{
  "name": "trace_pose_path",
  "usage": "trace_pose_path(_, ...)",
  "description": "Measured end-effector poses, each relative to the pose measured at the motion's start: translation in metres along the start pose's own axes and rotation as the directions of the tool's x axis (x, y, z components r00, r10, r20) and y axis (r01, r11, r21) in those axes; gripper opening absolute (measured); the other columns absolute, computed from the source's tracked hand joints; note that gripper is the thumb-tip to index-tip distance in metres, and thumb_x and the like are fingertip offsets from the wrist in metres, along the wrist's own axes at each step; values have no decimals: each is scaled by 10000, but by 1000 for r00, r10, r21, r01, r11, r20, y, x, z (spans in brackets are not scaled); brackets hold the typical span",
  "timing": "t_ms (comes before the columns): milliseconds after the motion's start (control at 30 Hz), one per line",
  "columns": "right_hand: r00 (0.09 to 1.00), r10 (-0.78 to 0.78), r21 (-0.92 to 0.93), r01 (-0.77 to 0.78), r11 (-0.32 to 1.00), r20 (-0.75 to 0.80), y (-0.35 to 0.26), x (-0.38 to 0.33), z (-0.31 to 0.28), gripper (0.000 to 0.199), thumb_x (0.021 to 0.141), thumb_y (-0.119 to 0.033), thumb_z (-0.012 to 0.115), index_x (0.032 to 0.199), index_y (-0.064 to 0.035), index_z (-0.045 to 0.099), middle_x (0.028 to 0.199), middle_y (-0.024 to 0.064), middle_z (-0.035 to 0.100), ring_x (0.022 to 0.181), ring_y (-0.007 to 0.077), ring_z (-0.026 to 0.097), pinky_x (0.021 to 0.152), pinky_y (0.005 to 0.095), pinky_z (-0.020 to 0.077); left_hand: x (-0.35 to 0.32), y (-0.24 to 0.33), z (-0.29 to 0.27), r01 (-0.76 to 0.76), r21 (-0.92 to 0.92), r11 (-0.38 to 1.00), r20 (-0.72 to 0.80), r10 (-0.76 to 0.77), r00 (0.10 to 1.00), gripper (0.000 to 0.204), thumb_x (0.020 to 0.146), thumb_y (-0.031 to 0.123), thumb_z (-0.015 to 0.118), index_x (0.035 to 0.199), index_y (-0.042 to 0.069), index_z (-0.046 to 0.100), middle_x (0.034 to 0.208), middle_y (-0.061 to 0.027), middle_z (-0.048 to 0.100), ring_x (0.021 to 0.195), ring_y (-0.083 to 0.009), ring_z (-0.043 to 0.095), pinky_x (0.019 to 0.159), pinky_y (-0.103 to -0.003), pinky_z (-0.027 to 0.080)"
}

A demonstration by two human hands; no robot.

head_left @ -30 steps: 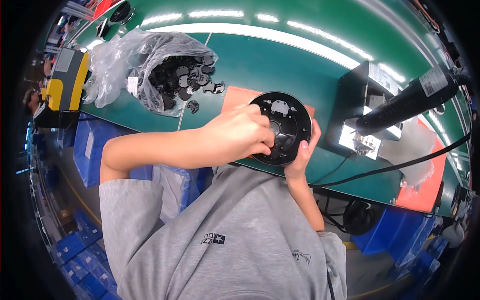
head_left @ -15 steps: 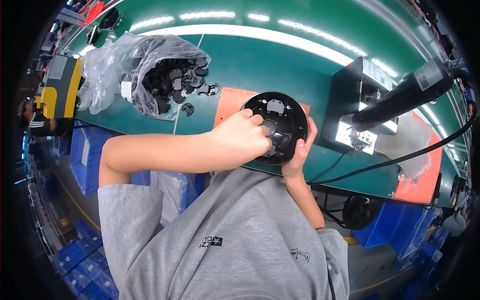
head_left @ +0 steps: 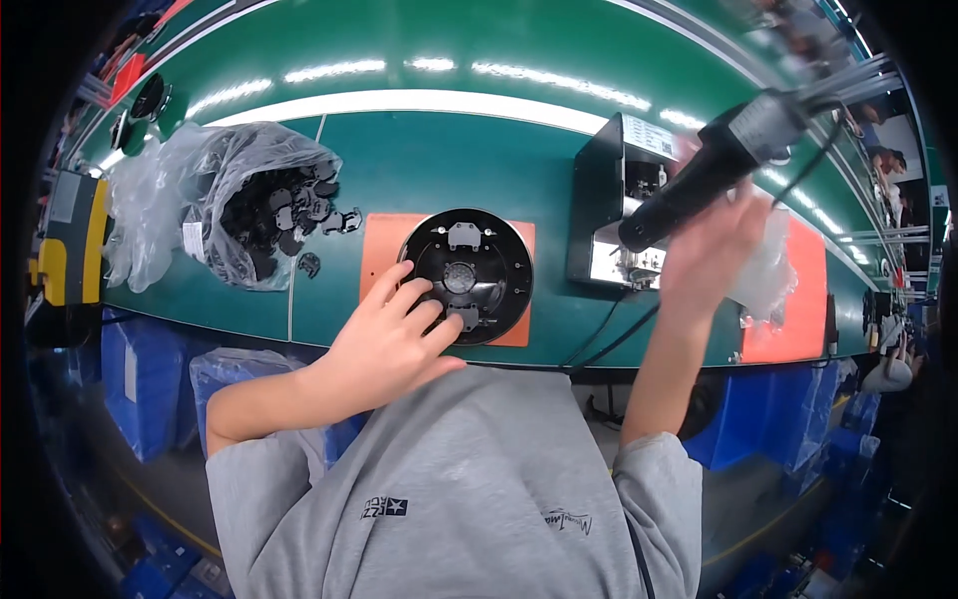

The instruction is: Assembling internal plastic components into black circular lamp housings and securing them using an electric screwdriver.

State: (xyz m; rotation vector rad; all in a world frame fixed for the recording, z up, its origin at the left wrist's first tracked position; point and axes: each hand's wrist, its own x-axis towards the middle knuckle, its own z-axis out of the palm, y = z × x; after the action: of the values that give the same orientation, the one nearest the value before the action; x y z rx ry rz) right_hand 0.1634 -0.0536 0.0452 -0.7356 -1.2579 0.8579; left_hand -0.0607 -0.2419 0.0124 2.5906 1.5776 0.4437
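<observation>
A round black housing (head_left: 486, 295) lies on an orange mat (head_left: 377, 240), with grey plates (head_left: 465, 236) at its upper and lower parts and a round mesh-like disc at its middle. My left hand (head_left: 384, 339) is open, fingers spread over the housing's lower left rim and fingertips touching it. Off to the right, my right hand (head_left: 711, 250) is wrapped round a black electric screwdriver (head_left: 689, 185). Motion smears this hand, and the tool hides part of its fingers. The screwdriver slants down toward a black box-shaped device (head_left: 599, 200) with a bright metal front.
At left, a clear plastic bag (head_left: 170, 200) spills small black and grey parts (head_left: 284, 215) onto the green table (head_left: 429, 150). A yellow-and-grey device (head_left: 75, 240) stands beyond it. Another orange mat (head_left: 798, 299) with clear plastic lies at right. Blue bins (head_left: 150, 379) stand below the table edge.
My right hand has left the housing's right rim and gone to the screwdriver. My left fingers have uncurled from the housing's middle to its lower left rim. The housing now lies on the mat.
</observation>
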Motion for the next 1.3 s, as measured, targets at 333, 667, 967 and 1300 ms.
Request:
trace_pose_path(333, 886, -17, 512, -252, 821, 464, -1, 8, -58, 822, 809, -746, 384, 1305, -96, 463, 535, 21, 404, 398, 160, 386, 458, 323, 386, -4, -2, 15, -23, -3, 1000, -32, 23, 999, 296, 724, 226, 712, 946, 39, 653, 805, -61, 574, 860, -201, 566, 1000, -467, 386)
trace_pose_path(667, 933, -182, 287, 91, 954, 311, 22, -34, -71, 835, 762, -788, 425, 1231, -98, 438, 564, 75, 489, 415, 195, 433, 448, 326, 391, -5, -6, 12, -3, -66, 998, -36, 0, 999, 306, 685, 203, 742, 939, 53, 660, 802, -43, 554, 827, -193, 557, 990, -435, 396)
trace_pose_path(967, 806, -255, 619, -166, 768, 534, -18, -49, 5, 928, 778, -743, 486, 1352, -38, 299, 649, 108, 535, 497, 213, 506, 513, 361, 444, -6, -8, 17, 26, -135, 990, -65, -35, 997, 310, 689, 246, 741, 916, 52, 659, 774, -38, 532, 797, -191, 546, 969, -413, 394)
trace_pose_path(1300, 776, -165, 599, -313, 737, 609, 6, -82, 58, 898, 789, -754, 440, 1325, -38, 358, 624, 92, 530, 477, 203, 517, 500, 336, 450, -14, -8, 28, 46, -158, 986, -114, -65, 991, 291, 685, 256, 748, 893, 70, 664, 785, -33, 535, 785, -183, 550, 970, -412, 405)
